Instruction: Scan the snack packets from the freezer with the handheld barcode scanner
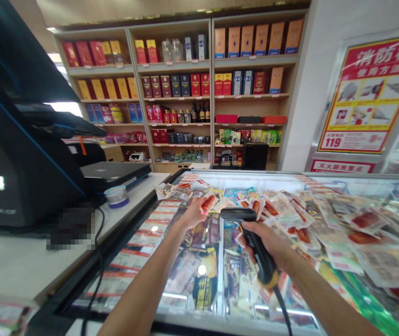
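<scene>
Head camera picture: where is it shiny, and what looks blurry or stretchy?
Head view: white glare spots dot the glass top; head view: the black scanner shows fairly clearly; head view: packets at the right edge look smeary; head view: the wall poster leans and looks stretched, probably by the wide lens; head view: blocky squares hide a dark patch on the counter.
</scene>
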`<state>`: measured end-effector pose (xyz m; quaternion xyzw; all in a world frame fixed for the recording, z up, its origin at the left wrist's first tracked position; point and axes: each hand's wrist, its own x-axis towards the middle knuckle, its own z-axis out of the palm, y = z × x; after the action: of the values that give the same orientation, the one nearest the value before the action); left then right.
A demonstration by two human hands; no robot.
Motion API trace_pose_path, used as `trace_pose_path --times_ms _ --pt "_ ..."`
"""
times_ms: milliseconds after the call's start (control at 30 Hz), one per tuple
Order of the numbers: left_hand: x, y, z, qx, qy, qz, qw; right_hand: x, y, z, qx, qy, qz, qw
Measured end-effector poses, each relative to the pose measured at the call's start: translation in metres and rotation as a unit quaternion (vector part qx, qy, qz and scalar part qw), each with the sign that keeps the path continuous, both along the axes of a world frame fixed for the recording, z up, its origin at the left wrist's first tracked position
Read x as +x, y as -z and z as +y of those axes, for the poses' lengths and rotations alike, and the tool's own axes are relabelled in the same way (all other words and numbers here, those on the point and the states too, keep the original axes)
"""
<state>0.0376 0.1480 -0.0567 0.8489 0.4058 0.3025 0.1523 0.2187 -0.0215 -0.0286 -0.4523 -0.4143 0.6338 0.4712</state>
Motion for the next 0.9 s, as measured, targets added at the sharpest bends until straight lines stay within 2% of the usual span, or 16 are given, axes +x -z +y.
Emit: trace_pose_path --times_ms 300,433,567,633,667,733,767,833,900 --pt "-0.005 0.000 0.005 -0.004 0.010 -0.020 1.000 -0.002 -0.004 -0.004 -0.014 -0.006 0.015 1.000" --pt "0.006 0.005 0.003 -0.034 0.013 -0.046 0.998 -0.001 -0.006 -0.002 0.010 0.016 0.010 1.000" --pt "0.036 0.009 -0.005 -0.043 0.081 -0.047 0.995 0.007 -0.006 0.003 0.023 0.066 0.015 0.997" --pt "0.046 0.005 -0.003 -0.027 0.131 -0.028 0.991 0.011 -0.006 0.005 0.002 0.072 0.007 0.997" --pt "0.047 0.002 0.001 -0.010 0.126 -0.017 0.992 0.012 -0.006 0.006 -0.004 0.071 0.003 0.997" --pt "0.038 -0.007 0.014 0.028 0.038 -0.004 0.999 0.014 -0.005 0.006 -0.005 0.069 0.002 0.998" --pt "0.029 -0.011 0.022 0.047 -0.050 0.001 0.998 0.013 -0.005 0.006 -0.001 0.069 0.006 0.998" --pt "0.005 -0.019 0.040 0.056 -0.186 -0.004 0.981 0.012 -0.005 0.006 0.008 0.070 0.019 0.997" --pt "-0.020 -0.022 0.056 0.044 -0.319 -0.007 0.947 0.010 -0.005 0.006 0.013 0.077 0.027 0.997"
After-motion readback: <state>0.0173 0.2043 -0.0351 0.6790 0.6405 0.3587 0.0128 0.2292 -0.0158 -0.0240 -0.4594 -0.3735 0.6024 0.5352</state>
